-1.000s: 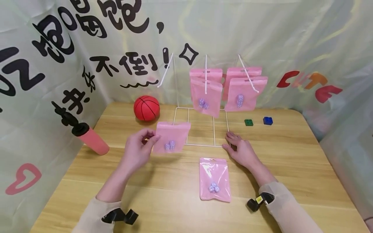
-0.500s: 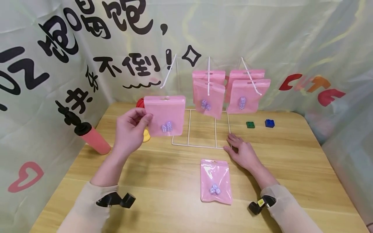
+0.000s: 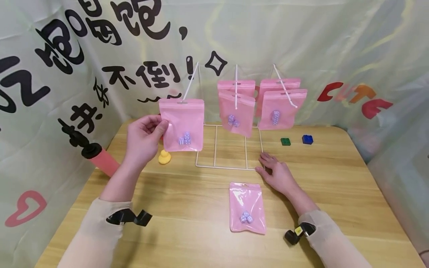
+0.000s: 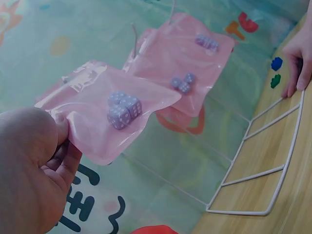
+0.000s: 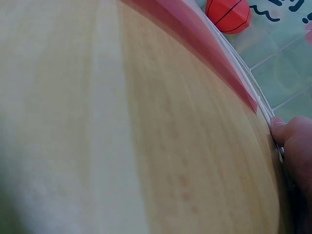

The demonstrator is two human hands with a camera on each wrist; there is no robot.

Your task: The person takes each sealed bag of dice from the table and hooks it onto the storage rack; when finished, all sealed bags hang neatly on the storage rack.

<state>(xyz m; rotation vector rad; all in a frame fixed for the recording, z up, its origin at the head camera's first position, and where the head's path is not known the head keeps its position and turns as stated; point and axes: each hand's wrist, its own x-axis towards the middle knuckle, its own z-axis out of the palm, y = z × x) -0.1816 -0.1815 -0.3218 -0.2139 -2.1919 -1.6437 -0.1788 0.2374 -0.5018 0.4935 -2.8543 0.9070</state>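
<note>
My left hand pinches the left edge of a pink zip bag with several pale purple dice inside. The bag is upright, its hang hole at the tip of the left white hook; whether the tip is through the hole I cannot tell. In the left wrist view the hand holds the bag by one side. My right hand holds the front right corner of the white wire rack's base, thumb and fingers at the wire. Another pink bag with dice lies flat on the table.
Several dice bags hang on the middle hook and right hook. A yellow duck and pink cylinder stand left. A red ball is mostly hidden behind the held bag. Green and blue bricks lie right.
My left hand has raised the pink bag from low over the table up to the left hook's tip, now covering most of the ball and uncovering the duck. My right hand stays at the rack's corner.
</note>
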